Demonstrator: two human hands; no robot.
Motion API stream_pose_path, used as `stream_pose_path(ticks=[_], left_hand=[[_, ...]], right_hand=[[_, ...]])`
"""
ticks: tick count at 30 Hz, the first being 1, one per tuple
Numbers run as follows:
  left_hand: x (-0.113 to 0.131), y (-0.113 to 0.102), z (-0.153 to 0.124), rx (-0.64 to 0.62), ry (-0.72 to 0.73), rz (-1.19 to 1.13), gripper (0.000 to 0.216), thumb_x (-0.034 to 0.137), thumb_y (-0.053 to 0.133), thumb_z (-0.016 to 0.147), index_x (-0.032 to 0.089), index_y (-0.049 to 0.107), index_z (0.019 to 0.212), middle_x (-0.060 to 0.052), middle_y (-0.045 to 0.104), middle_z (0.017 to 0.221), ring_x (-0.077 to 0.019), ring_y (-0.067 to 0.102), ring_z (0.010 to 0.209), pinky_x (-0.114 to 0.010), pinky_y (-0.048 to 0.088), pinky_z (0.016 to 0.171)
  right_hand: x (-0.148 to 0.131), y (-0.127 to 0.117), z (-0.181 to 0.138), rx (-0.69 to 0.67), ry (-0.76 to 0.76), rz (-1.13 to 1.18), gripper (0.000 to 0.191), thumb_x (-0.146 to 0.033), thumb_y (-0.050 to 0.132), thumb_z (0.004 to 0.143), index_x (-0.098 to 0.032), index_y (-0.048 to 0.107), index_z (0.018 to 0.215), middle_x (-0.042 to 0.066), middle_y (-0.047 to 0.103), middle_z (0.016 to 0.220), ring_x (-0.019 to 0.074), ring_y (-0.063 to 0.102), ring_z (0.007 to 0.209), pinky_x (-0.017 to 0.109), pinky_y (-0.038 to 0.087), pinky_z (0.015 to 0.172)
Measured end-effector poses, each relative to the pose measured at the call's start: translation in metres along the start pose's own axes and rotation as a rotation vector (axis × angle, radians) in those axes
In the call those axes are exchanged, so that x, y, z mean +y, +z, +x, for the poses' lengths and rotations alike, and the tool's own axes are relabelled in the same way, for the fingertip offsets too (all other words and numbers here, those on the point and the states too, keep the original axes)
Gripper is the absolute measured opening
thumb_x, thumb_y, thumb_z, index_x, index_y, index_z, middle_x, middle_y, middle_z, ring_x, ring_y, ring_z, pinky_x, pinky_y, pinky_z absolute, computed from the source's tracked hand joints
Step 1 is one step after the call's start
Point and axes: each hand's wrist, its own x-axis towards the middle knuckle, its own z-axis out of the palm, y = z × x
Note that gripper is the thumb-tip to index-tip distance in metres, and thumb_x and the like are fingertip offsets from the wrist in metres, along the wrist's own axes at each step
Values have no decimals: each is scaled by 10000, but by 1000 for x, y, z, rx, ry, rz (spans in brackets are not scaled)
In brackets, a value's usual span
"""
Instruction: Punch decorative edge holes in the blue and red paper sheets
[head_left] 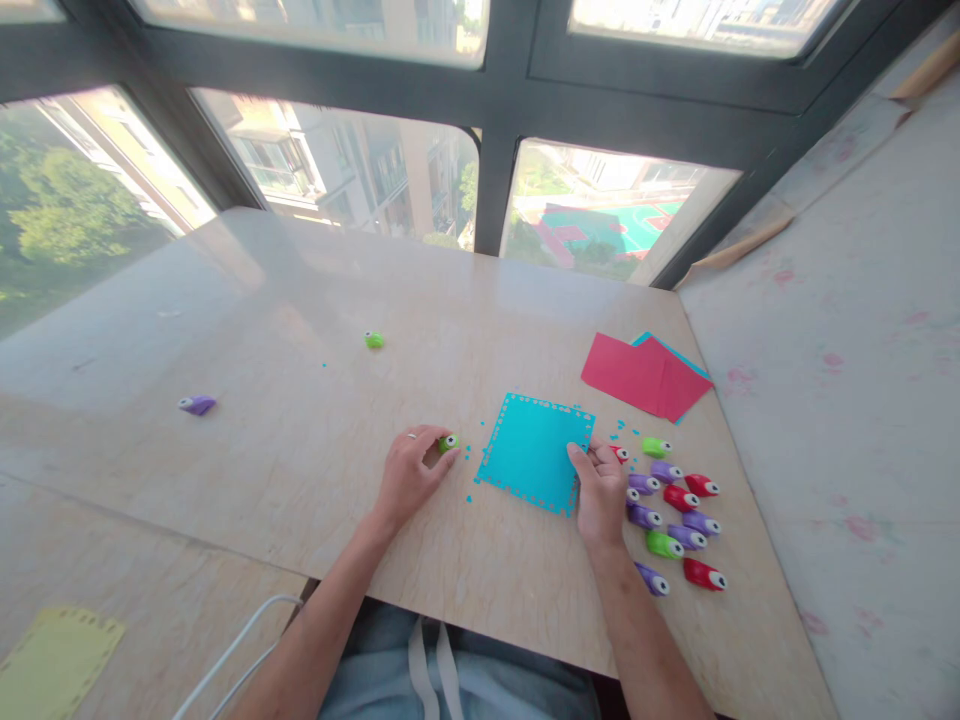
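My left hand [414, 475] is closed around a small green paper punch [448, 442] just above the marble-patterned table. To its right is a square sheet of blue paper [534, 450], with small holes punched along its edges. My right hand [600, 485] pinches the sheet's right edge, thumb on top and fingers partly hidden beneath. A red paper punch [619, 454] lies right beside that hand, partly covered by it. Tiny blue paper bits [469, 470] are scattered on the table between my left hand and the sheet, and more lie beyond my right hand.
Several purple, red and green punches [681, 497] cluster at the right. Red paper sheets [630, 375] overlap blue ones near the wall. A green punch [374, 341] and a purple punch [197, 405] lie farther left. Punched yellow paper [64, 660] and a white cable [232, 645] are at lower left.
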Motion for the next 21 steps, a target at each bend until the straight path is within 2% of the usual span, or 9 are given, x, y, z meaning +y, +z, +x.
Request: stream_pose_path(ticks=[4,9,14,19,21], left_hand=[[2,2,-1,18,-10,6,154,311,623,879,198,647,982,-56,711,943,-199,631,879,-351,460,828],[4,3,-3,38,-25,19,165,326,620,884,202,643,990,-55,711,958,-208,630,893,-357,460,827],[5,3,-7,43,-38,2,181,326,619,889,210,639,1026,-58,704,988,-212,629,917,-369,464,845],[6,4,-9,83,-55,-17,223,326,604,896,205,626,1082,-67,699,997,-202,644,910,-372,487,857],[6,4,-10,133,-53,-29,235,322,596,899,199,619,1098,-80,690,1022,-199,643,919,-370,499,859]], right_hand=[[1,-1,1,-19,14,13,370,-495,727,744,-176,655,917,-45,495,642,98,353,563,225,307,513],[3,-2,1,-51,30,-34,347,-506,727,746,-178,648,832,-60,431,598,90,315,539,226,258,486],[0,-2,-1,-70,53,-22,381,-529,735,723,-180,665,858,-45,492,630,98,357,553,234,284,496],[0,-2,-2,-56,34,-36,365,-527,748,711,-186,642,791,-63,447,576,91,316,519,237,252,469],[-2,-3,-3,-52,34,7,350,-504,765,702,-189,636,782,-61,463,582,92,341,522,233,277,470]])
